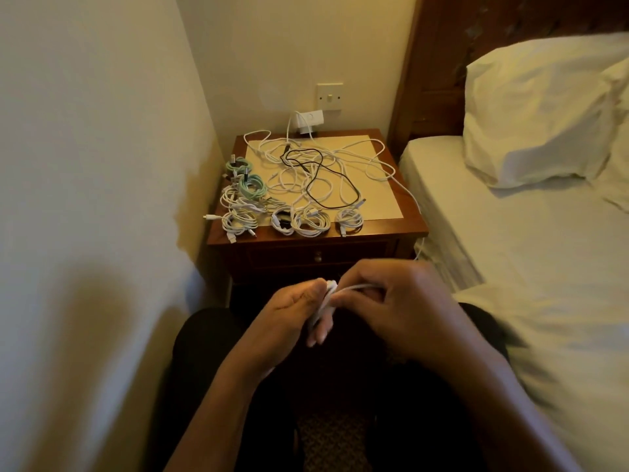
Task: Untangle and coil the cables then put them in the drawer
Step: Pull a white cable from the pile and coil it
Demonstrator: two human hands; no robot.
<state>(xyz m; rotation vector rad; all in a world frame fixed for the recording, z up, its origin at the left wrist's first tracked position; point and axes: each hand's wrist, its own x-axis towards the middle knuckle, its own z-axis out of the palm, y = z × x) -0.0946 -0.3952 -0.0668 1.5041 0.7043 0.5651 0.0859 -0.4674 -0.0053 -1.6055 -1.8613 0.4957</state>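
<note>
- While both hands work at lap height, head view: left hand (289, 311) pinches a small bundle of white cable (328, 301) between thumb and fingers. The loops lie lengthwise along those fingers.
- Right hand (391, 308): fingers curled, pinching the free strand, which runs sideways from the bundle into its grip. Hands almost touching.
- Drawer (318, 257): straight ahead of the hands, under the wooden surface (408, 212), shut, with a small round knob. Both hands are about equally near. The left carries the bundle, so the right looks freer for the knob.
- Loose tangle (340, 158): thin, limp white cords in overlapping loops on a cream mat (381, 199), with one black cable (326, 178) threaded through.
- Finished coils (306, 221): several small white rounds along the near and left edges, with two pale green coils (252, 183) behind them.
- One white lead trails off the right edge towards the bed (510, 267).
- White plug (308, 119) at the wall, below a switch plate (329, 96).
- Judgement: coiling is partly done, nothing is in the drawer yet.
</note>
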